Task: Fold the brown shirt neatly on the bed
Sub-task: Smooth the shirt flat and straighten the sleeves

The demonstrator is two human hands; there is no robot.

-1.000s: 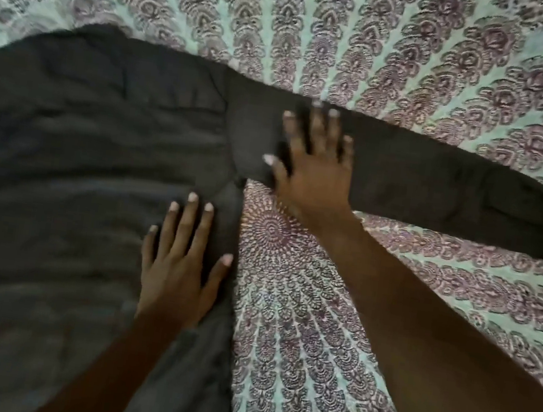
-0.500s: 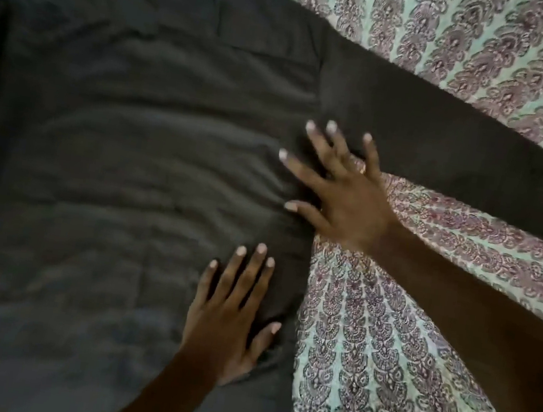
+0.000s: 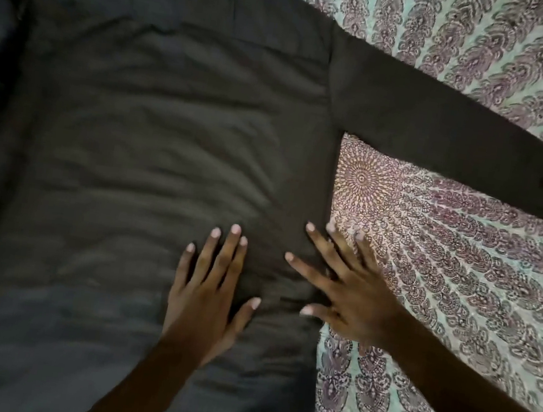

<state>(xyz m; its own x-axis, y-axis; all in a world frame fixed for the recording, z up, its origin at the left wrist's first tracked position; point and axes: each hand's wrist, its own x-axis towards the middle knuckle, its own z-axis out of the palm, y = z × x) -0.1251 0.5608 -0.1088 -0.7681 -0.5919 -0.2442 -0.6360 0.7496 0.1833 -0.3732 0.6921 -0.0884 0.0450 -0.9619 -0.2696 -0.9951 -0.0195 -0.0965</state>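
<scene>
Your patterned bedspread [image 3: 458, 299], mint with purple paisley fanning out from a medallion, fills the right half of the view and carries the whole job. On it the brown shirt [image 3: 140, 140] lies spread flat, its body covering the left and centre, faint ripples running across the cloth. The shirt's long sleeve [image 3: 445, 135] stretches out to the right and slightly down, well clear of the body, with a wedge of bedspread showing between sleeve and side seam. Smallest in frame are your hands: your left hand [image 3: 206, 294] rests palm down on the lower body of the shirt, fingers together and thumb out, gripping nothing. Your right hand [image 3: 349, 285] lies flat with fingers splayed across the shirt's right side edge, some fingertips on the cloth, others on the bedspread, also clasping nothing.

A second ago that right hand pressed on the sleeve near the armpit; half a second ago it sat at the junction of sleeve and body. Now it has slid down the side seam to sit just beside the left, which has kept to the lower body. More of the shirt has come into view as your head shifted left, the far shoulder and left edge now showing. By this reading you are still smoothing; no fold has yet been made, and the sleeve awaits turning in
</scene>
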